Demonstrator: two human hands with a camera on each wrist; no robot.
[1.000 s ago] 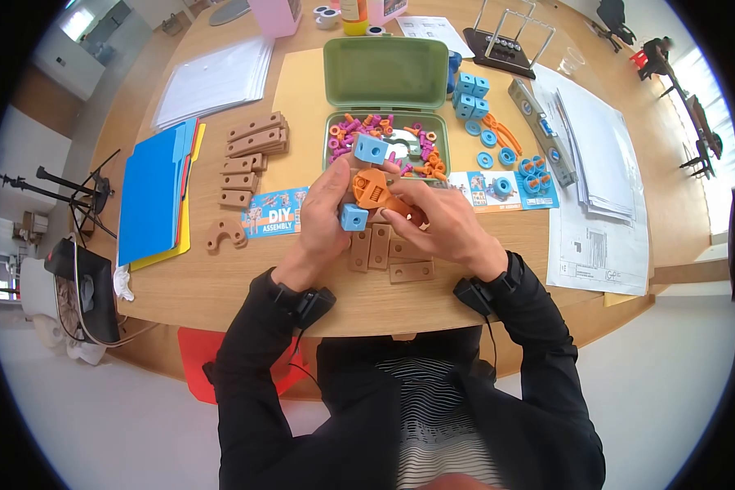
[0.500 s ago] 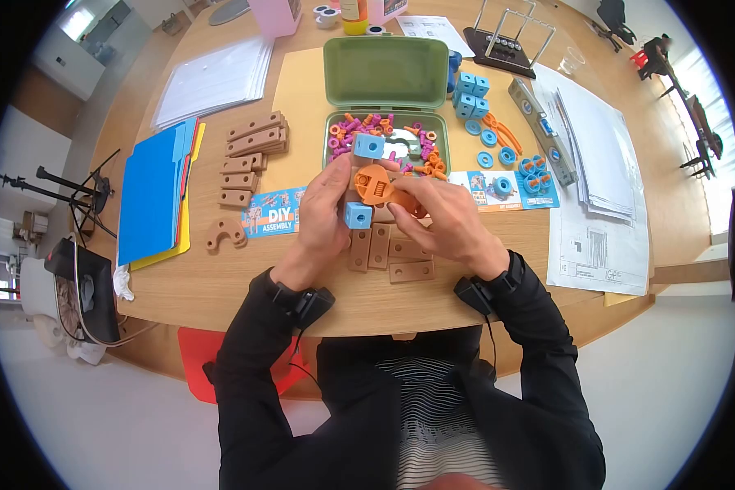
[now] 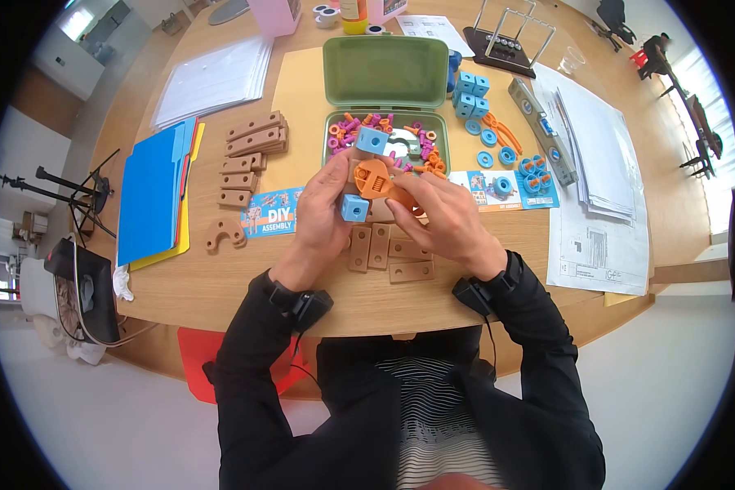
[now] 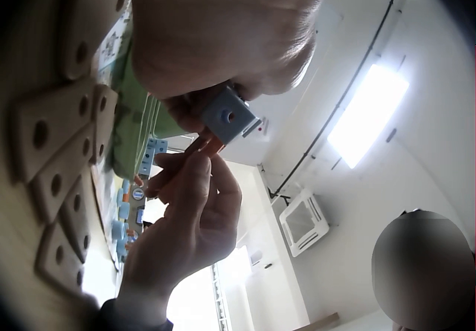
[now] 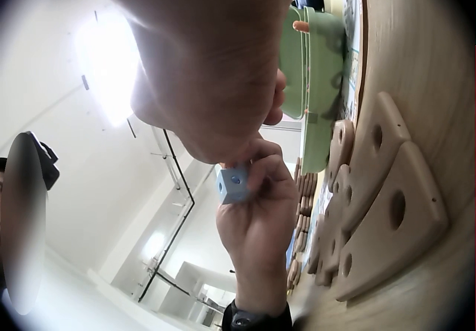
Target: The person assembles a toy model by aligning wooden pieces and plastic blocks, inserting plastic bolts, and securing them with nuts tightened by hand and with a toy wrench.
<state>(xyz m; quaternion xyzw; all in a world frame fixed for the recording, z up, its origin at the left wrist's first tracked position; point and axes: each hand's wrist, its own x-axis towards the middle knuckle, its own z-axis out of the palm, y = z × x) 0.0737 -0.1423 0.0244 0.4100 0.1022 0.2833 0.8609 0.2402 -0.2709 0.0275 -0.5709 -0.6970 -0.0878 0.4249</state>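
The left hand (image 3: 320, 214) grips a piece with two light blue blocks, one block (image 3: 372, 141) at its upper end and the other (image 3: 354, 208) at its lower end. Between the blocks lies the round head of an orange wrench-like tool (image 3: 373, 179). Its handle runs into the curled fingers of the right hand (image 3: 444, 214). In the left wrist view a blue block (image 4: 230, 115) sticks out below the left hand, with the right hand (image 4: 186, 231) close under it. The right wrist view shows a blue block (image 5: 233, 185) against the left hand (image 5: 257, 216).
Behind the hands stands an open green box (image 3: 386, 73) of purple and orange parts. Brown drilled bars (image 3: 412, 272) lie just in front, with more bars (image 3: 255, 135) at left. Blue cubes (image 3: 470, 95), wheels and a level (image 3: 542, 131) are at right, beside papers (image 3: 594, 245).
The blue-block piece and the orange tool have tilted and shifted slightly between the hands. Both hands keep their grip and have moved only a little.
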